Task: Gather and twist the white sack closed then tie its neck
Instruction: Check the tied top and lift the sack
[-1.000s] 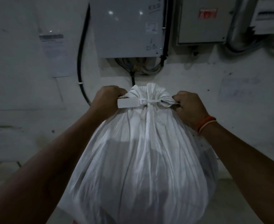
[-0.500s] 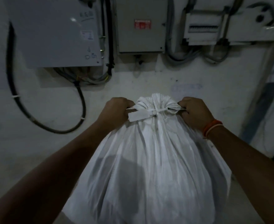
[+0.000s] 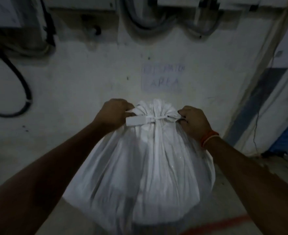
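A full white sack (image 3: 150,170) stands in front of me, its top gathered into a bunched neck (image 3: 154,107). A white plastic tie (image 3: 146,119) with a flat tag circles the neck. My left hand (image 3: 113,113) grips the gathered cloth on the neck's left side, just behind the tag. My right hand (image 3: 195,122), with an orange band at the wrist, is closed on the neck's right side where the tie's end runs. Both fists hide what their fingers pinch.
A grey wall with a faint taped paper sign (image 3: 162,78) rises behind the sack. Metal boxes and black cables (image 3: 21,78) hang at the top left. A blue and white panel (image 3: 275,106) leans at right. A red line (image 3: 224,223) marks the floor.
The view has swung right and down, so the wall boxes slid up and left. Both hands keep their grip on the sack's neck; the sack sits a little lower in view.
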